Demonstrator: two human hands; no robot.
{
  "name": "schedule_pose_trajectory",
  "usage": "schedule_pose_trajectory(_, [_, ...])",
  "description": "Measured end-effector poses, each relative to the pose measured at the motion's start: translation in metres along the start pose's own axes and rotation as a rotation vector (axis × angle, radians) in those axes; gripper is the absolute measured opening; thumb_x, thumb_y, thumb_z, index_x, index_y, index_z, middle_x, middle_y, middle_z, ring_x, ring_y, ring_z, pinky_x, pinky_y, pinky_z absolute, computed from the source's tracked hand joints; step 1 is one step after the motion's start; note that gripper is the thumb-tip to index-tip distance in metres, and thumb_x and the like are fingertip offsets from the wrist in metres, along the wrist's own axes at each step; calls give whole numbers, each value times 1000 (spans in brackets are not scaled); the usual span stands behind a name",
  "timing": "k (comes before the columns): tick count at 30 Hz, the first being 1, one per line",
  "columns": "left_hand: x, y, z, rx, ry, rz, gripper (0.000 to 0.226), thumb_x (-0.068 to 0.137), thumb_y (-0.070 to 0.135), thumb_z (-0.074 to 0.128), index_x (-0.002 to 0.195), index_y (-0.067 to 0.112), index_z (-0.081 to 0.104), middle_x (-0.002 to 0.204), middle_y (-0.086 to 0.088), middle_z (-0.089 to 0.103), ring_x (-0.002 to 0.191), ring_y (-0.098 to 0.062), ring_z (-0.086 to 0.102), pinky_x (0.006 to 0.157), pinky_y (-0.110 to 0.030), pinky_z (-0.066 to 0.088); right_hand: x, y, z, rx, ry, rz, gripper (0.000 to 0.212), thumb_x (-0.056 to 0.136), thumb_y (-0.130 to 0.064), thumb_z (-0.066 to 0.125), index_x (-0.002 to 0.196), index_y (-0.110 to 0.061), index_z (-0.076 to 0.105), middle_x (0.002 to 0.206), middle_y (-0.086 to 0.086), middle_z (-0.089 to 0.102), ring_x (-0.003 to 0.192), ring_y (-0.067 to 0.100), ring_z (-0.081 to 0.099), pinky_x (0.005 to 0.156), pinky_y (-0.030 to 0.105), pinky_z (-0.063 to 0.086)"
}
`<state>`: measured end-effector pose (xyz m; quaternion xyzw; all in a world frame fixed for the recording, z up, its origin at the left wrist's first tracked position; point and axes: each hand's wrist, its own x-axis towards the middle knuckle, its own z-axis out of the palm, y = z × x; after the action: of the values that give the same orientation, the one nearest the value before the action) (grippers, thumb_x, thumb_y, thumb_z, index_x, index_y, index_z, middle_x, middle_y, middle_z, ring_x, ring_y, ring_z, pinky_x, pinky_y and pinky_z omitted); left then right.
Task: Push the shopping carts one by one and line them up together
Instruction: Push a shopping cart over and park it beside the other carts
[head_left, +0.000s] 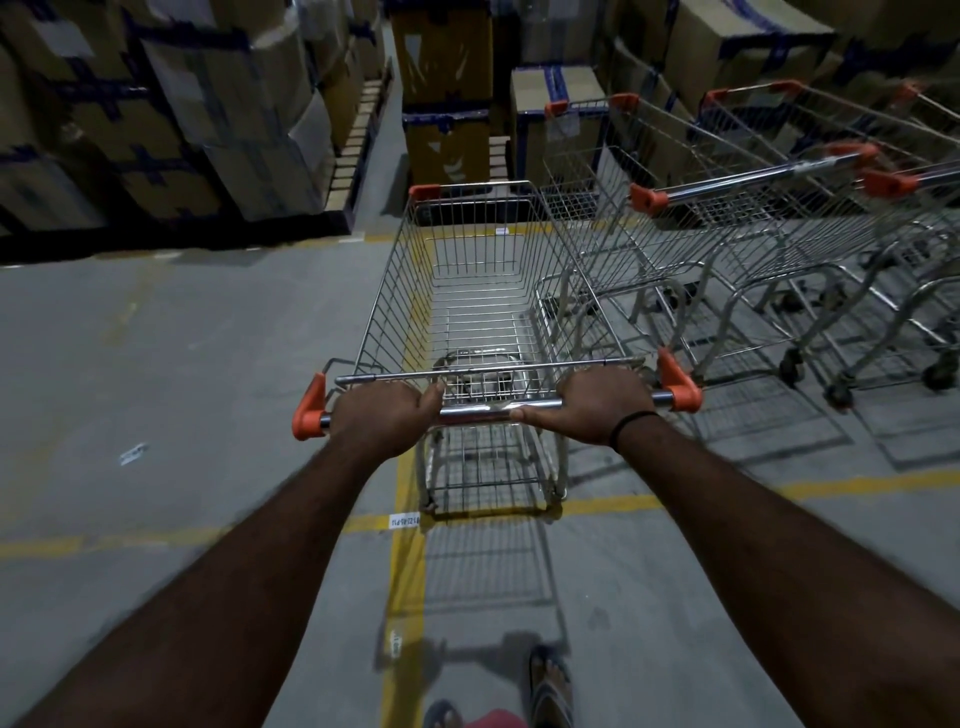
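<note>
A wire shopping cart with orange corner caps stands straight ahead of me over a yellow floor line. My left hand grips the left part of its chrome handle bar. My right hand, with a black band at the wrist, grips the right part of the same bar. Just to the right stands a row of several other wire carts, side by side and angled away. The nearest one almost touches my cart's right side.
Stacked cardboard boxes on pallets line the left and the far side, with a narrow aisle between. More boxes rise behind the cart row. Grey concrete floor lies to the left. My sandalled feet show at the bottom edge.
</note>
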<state>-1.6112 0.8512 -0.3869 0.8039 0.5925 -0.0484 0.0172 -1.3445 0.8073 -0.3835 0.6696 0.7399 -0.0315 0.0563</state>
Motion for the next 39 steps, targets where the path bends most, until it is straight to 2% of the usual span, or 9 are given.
schedule_pose_trajectory(3, [0, 0, 0, -10, -28, -6, 75, 100, 64, 13, 82, 19, 70, 76, -2, 62, 77, -22, 61, 74, -33, 49, 0, 0, 0, 17, -18, -1, 106, 56, -103, 3, 68, -18, 65, 67, -1, 62, 67, 19, 61, 74, 34, 55])
schedule_pose_trajectory(6, [4, 2, 0, -15, -88, -25, 72, 99, 62, 14, 91, 17, 70, 93, -7, 68, 91, -27, 64, 74, -34, 46, 3, 2, 1, 54, -53, -1, 106, 58, -104, 8, 73, -18, 68, 74, 1, 65, 77, 22, 64, 78, 35, 52])
schedule_pose_trajectory(10, [8, 12, -12, -48, -187, -63, 45, 100, 49, 26, 91, 21, 60, 107, -11, 68, 99, -30, 63, 82, -37, 48, 8, 6, -3, 136, -135, 5, 105, 57, -106, 14, 77, -19, 69, 82, 3, 67, 83, 24, 64, 81, 36, 51])
schedule_pose_trajectory(13, [10, 25, -18, -81, -100, -140, 37, 95, 46, 38, 87, 20, 63, 101, -10, 68, 95, -28, 63, 80, -35, 49, 10, 8, -9, 215, -233, -12, 99, 63, -103, 19, 81, -19, 68, 89, 5, 67, 88, 25, 64, 79, 35, 48])
schedule_pose_trajectory(16, [19, 48, -30, -93, -29, -158, 33, 90, 48, 47, 85, 21, 66, 93, -4, 68, 92, -26, 65, 73, -32, 46, 15, 12, -18, 329, -300, -32, 75, 77, -91, 33, 71, -22, 60, 83, 1, 63, 85, 22, 61, 80, 34, 49])
schedule_pose_trajectory(21, [42, 94, -56, -187, 65, -105, 34, 92, 53, 49, 89, 25, 67, 92, 2, 69, 89, -22, 64, 73, -31, 48, 24, 33, -40, 385, -118, -67, 49, 88, -69, 52, 82, -23, 65, 76, -2, 60, 78, 20, 60, 66, 30, 44])
schedule_pose_trajectory(27, [72, 143, -86, -319, 115, -24, 37, 94, 55, 49, 85, 24, 68, 73, 8, 64, 71, -13, 61, 69, -32, 54, 27, 80, -77, 545, 62, 19, 46, 92, -63, 52, 81, -20, 65, 74, -3, 63, 70, 13, 59, 59, 29, 44])
schedule_pose_trajectory(33, [124, 183, -108, -389, 115, 76, 36, 95, 54, 51, 85, 23, 67, 77, 7, 67, 73, -13, 62, 67, -31, 53, 45, 134, -83, 599, 161, 154, 45, 92, -62, 54, 78, -20, 64, 70, -1, 64, 66, 15, 61, 62, 33, 48])
schedule_pose_trajectory(39, [196, 222, -119, -456, 124, 172, 35, 94, 52, 53, 86, 23, 69, 77, 5, 67, 73, -15, 62, 62, -29, 48, 73, 194, -78, 607, 171, 265, 45, 90, -59, 59, 66, -21, 56, 60, -3, 57, 59, 12, 56, 56, 31, 40])
